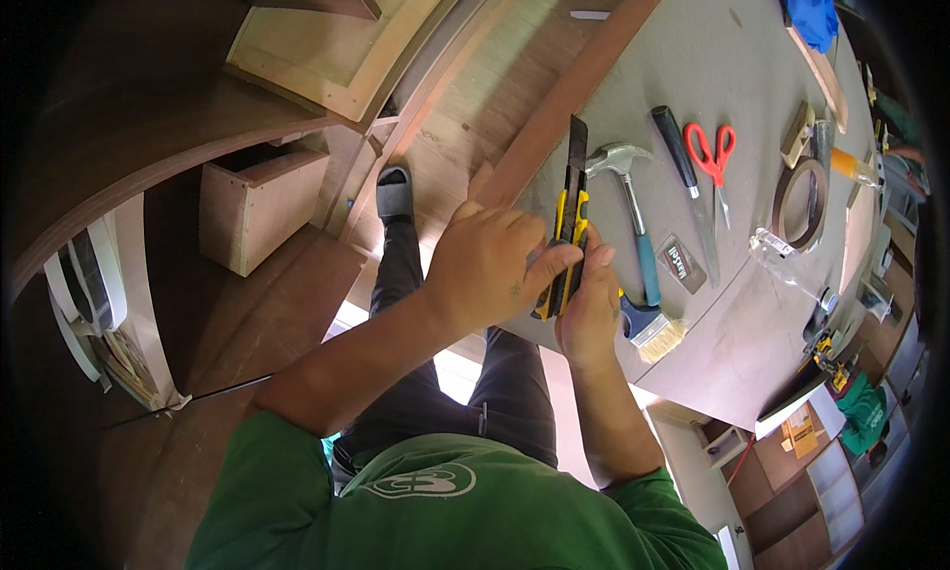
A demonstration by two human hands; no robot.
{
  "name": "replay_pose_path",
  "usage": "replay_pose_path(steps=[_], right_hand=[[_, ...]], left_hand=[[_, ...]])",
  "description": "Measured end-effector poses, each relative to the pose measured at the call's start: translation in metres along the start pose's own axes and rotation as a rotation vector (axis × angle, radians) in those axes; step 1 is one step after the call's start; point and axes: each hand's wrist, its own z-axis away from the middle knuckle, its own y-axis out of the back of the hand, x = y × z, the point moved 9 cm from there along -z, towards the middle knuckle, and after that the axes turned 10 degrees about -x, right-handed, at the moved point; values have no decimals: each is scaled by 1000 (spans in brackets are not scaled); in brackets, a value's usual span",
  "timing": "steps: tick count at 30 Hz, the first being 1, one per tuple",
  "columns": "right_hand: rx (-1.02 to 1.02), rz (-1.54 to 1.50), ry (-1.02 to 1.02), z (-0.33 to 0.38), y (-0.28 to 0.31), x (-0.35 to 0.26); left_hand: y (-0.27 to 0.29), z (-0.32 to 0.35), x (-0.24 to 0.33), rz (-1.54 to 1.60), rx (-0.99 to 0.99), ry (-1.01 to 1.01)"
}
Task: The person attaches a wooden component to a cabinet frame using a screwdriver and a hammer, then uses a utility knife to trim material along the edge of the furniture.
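Note:
A yellow-and-black utility knife (568, 236) is held up in front of me, its dark blade slid far out and pointing away. My left hand (483, 263) is closed, with its thumb pressed on the knife's body. Around the handle from the other side, my right hand (592, 308) has its fingers wrapped. Just right of the hands, a claw hammer (641, 224) with a teal grip lies on the grey tabletop (727, 70). A paint brush (653, 331) with pale bristles lies near the hammer's handle end.
Farther right on the table lie a black-handled pointed blade tool (685, 159), red-handled scissors (712, 164), a small flat packet (683, 263), a tape roll (800, 204) and a clear plastic bottle (792, 265). An open wooden box (259, 209) and curved wooden panels stand to the left.

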Motion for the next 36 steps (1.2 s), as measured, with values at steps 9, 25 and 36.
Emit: replay_pose_path(steps=[9, 25, 36], right_hand=[[62, 126, 21, -3, 3, -11], [39, 185, -86, -9, 0, -2], [-9, -126, -273, -14, -4, 15]], left_hand=[[10, -1, 11, -6, 193, -140], [2, -5, -9, 135, -15, -63], [5, -6, 3, -75, -65, -309]])
